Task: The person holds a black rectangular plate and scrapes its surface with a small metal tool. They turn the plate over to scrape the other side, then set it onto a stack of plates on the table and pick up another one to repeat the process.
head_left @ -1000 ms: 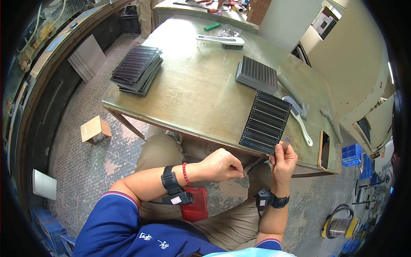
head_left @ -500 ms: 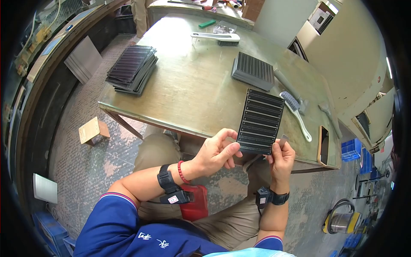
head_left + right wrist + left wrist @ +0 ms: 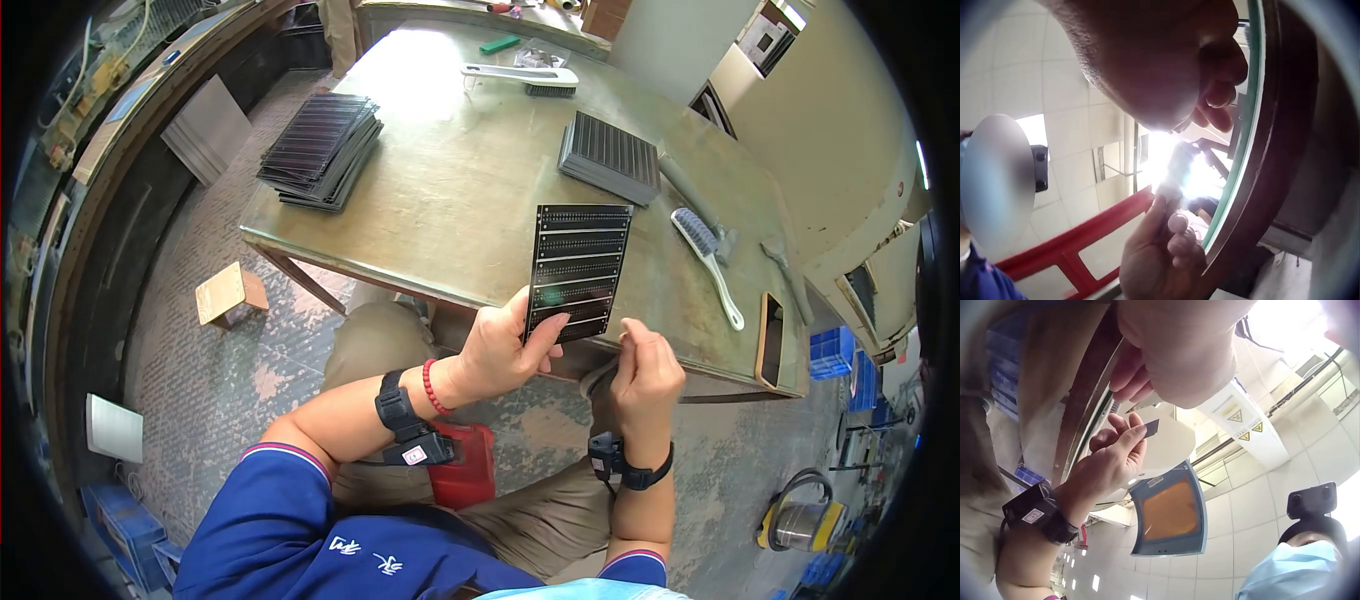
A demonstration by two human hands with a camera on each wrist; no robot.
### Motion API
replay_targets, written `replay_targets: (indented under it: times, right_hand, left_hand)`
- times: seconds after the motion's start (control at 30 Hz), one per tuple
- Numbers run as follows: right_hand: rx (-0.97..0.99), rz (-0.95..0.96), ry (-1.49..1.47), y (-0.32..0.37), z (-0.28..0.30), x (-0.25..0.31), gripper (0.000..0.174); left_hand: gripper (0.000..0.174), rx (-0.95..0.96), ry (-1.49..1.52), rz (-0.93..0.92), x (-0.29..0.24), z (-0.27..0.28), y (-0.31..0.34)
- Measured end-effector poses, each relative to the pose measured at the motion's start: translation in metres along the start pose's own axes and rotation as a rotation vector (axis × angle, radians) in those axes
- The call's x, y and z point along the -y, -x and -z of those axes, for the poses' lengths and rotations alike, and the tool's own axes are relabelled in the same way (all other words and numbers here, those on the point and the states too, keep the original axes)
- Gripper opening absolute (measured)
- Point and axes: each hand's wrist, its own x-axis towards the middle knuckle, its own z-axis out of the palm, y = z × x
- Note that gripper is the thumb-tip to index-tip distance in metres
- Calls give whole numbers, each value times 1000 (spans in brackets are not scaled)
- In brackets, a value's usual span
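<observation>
A black slotted panel [image 3: 580, 262] is held tilted above the table's front edge. The left hand [image 3: 505, 345] grips its lower left corner, thumb across the face. To the right of the panel, apart from it, is the right hand [image 3: 648, 378] with bent fingers. In the left wrist view, the right hand [image 3: 1110, 462] pinches a small grey flat piece [image 3: 1152, 428] between thumb and finger. A neat stack of similar panels [image 3: 612, 155] lies behind the held one, and a looser stack [image 3: 320, 150] is at the table's left.
On the table [image 3: 430, 200] are a white-handled brush [image 3: 708, 265] at the right, another brush [image 3: 520, 74] at the back, a green block [image 3: 499, 45] and a phone-like object [image 3: 770, 340] near the right corner. A wooden stool [image 3: 232, 294] stands on the floor at left.
The left hand came up to the panel and now grips it. The panel has moved left and tilted, and the right hand has let go of it.
</observation>
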Motion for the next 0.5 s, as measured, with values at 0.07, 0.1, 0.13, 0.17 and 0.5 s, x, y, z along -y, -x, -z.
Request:
replay_targets:
  times: [0.07,0.1,0.13,0.17,0.5]
  right_hand:
    - [59,48,77,-2,6,12,20]
    - [119,97,157,-1,8,17,23]
    - [143,112,196,1,7,18,25]
    - [142,111,196,1,7,20,25]
    - [162,114,267,0,7,20,24]
  left_hand:
    - [18,-22,-92,-88,4,0,1]
    - [18,-21,-93,-87,8,-1,1]
    - [21,-28,-136,-131,12,-1,1]
    - [25,-35,-178,-175,15,-2,2]
    - [28,-39,-219,-240,18,-3,2]
